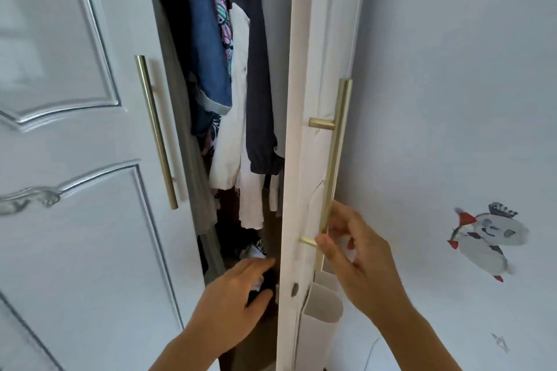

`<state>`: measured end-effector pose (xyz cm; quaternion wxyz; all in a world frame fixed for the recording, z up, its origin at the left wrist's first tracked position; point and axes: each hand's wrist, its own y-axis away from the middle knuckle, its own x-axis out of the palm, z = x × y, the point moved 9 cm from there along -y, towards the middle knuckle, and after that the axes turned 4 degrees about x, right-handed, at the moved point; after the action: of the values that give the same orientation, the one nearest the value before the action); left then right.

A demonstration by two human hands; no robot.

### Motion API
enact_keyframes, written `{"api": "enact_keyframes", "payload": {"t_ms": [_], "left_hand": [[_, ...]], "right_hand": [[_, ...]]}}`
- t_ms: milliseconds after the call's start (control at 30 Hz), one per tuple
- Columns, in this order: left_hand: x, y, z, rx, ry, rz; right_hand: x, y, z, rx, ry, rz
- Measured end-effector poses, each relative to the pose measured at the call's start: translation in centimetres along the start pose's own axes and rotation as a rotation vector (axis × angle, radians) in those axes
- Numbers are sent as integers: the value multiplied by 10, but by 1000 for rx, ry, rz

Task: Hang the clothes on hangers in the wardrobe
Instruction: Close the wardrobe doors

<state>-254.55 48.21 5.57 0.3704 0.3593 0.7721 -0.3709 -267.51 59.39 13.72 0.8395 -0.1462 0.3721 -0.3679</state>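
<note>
Our right hand point(352, 247) curls round the door handle point(334, 159), lower right. Left hand point(241, 292), fingers relaxed, reaches into the wardrobe gap; clothes point(238, 117) hang upper centre.

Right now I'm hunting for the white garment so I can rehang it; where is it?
In the head view, the white garment hangs mid-gap in the open wardrobe, between the denim jacket on its left and the dark jacket on its right.

Soft, even daylight; wardrobe interior point(229, 69) shadowed at centre; edges bent by wide lens; slight blur throughout.
</note>
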Motion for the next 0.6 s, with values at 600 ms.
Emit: {"api": "enact_keyframes", "payload": {"t_ms": [600], "left_hand": [[-44, 24, 87, -263, -97, -84]], "right_hand": [[146, -83, 51, -138, 114, 154]]}}
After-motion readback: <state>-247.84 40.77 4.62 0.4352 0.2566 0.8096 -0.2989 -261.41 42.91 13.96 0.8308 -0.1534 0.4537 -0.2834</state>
